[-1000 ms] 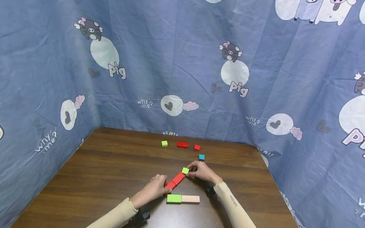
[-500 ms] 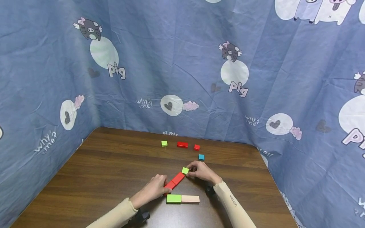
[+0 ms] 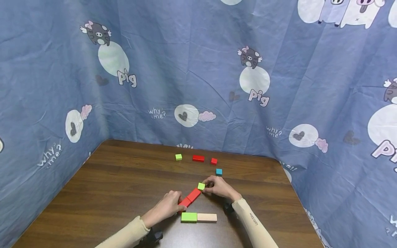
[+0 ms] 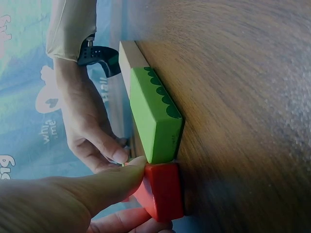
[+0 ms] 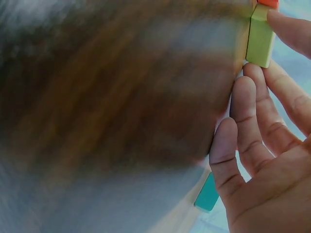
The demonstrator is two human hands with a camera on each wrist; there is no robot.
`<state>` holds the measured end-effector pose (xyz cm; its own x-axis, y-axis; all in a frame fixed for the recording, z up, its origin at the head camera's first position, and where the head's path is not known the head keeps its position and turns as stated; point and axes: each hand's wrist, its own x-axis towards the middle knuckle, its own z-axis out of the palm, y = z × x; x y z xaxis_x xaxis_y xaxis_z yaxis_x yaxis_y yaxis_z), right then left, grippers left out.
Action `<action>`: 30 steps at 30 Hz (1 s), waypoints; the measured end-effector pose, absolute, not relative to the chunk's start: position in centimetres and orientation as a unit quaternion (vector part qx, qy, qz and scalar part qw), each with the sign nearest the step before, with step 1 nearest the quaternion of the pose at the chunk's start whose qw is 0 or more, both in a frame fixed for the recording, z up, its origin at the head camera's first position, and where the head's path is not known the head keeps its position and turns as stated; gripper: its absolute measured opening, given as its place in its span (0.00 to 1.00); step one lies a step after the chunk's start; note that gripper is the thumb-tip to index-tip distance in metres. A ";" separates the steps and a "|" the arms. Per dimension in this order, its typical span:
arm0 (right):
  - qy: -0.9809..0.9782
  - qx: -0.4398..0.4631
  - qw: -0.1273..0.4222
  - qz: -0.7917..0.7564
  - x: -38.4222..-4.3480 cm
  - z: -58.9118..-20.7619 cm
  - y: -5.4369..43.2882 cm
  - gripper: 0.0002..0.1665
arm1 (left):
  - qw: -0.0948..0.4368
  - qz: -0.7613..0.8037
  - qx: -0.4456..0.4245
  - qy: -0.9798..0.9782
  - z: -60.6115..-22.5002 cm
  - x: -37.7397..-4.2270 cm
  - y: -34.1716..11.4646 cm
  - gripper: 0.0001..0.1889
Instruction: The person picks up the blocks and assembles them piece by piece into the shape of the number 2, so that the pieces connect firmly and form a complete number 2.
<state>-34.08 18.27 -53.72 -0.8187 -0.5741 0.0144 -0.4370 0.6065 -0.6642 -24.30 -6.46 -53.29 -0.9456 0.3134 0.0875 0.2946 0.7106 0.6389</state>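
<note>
Two red blocks lie end to end in a slanting row. My left hand (image 3: 169, 204) pinches the nearer red block (image 4: 167, 191) between thumb and fingers. At the far end of the row, a light green block (image 3: 201, 186) touches the other red block (image 3: 194, 194). My right hand (image 3: 220, 187) holds that light green block with its thumb and forefinger; the other fingers rest near the tabletop in the right wrist view. Just in front of the row lies a green block (image 3: 189, 217) with dark green scallops, end to end with a plain wood block (image 3: 207, 217).
Toward the back of the brown table (image 3: 124, 179) lie another light green block (image 3: 178, 157), a long red block (image 3: 198, 158), a small red block (image 3: 214, 161) and a blue block (image 3: 219, 172). A blue patterned cloth (image 3: 211, 69) hangs behind.
</note>
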 end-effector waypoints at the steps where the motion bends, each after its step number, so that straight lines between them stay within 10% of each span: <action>1: 0.891 -0.284 0.100 -0.341 -34.1 -53.7 18.3 0.14 | 0.012 0.343 0.165 0.925 -53.3 -24.3 -6.5 0.15; 30: 0.884 -0.279 0.075 -0.367 -34.4 -53.5 19.2 0.20 | 0.007 0.335 0.163 0.928 -53.2 -24.4 -6.5 0.16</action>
<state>-34.36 19.20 -53.53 -0.8330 -0.5484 0.0731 -0.4388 0.5743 -0.6911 -24.35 -6.48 -53.19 -0.9470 0.3065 0.0964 0.2974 0.7227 0.6239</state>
